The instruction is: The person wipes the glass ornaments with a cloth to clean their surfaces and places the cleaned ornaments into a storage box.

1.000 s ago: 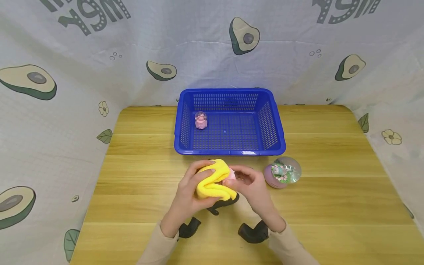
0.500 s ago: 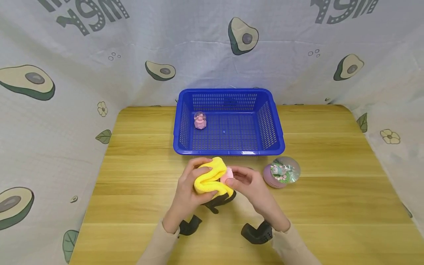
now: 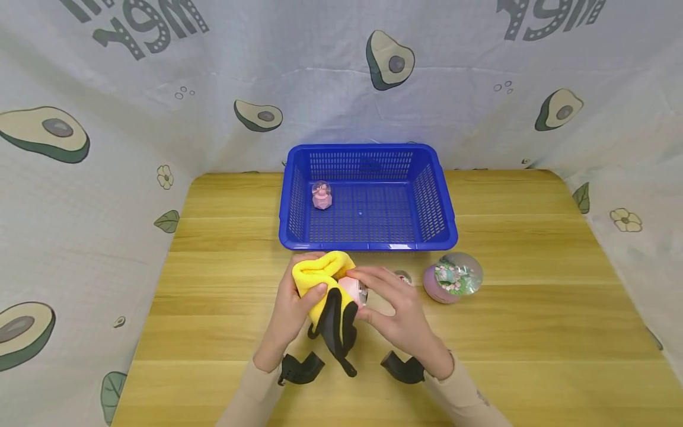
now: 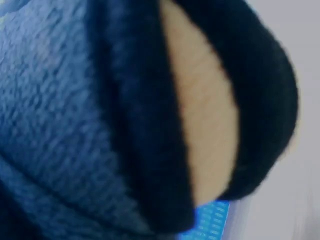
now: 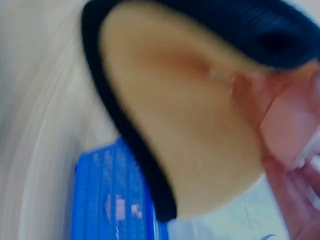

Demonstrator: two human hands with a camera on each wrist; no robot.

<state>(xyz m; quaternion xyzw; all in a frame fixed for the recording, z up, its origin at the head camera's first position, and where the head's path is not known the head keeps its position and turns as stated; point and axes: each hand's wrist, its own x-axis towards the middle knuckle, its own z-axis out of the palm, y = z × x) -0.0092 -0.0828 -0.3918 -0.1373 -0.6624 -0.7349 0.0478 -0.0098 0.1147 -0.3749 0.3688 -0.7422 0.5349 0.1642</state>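
Avocado-print fabric (image 3: 320,71) hangs beyond both hands, and a wood-grain table (image 3: 533,267) lies beneath them. Just past the fingers sits a blue perforated plastic basket (image 3: 368,245). The left hand (image 3: 288,305) grips a folded yellow cloth (image 3: 320,276) with black edging. Right of the right hand (image 3: 400,311) a large purple-based snow globe (image 3: 453,277) lies tilted. Between the two hands is a pink faceted object (image 3: 350,289), pinched in the right hand's fingers and thumb against the cloth. Beyond the left hand, a small pink snow globe (image 3: 322,196) stands inside the basket; behind the right hand, a little globe (image 3: 403,276) is partly hidden.
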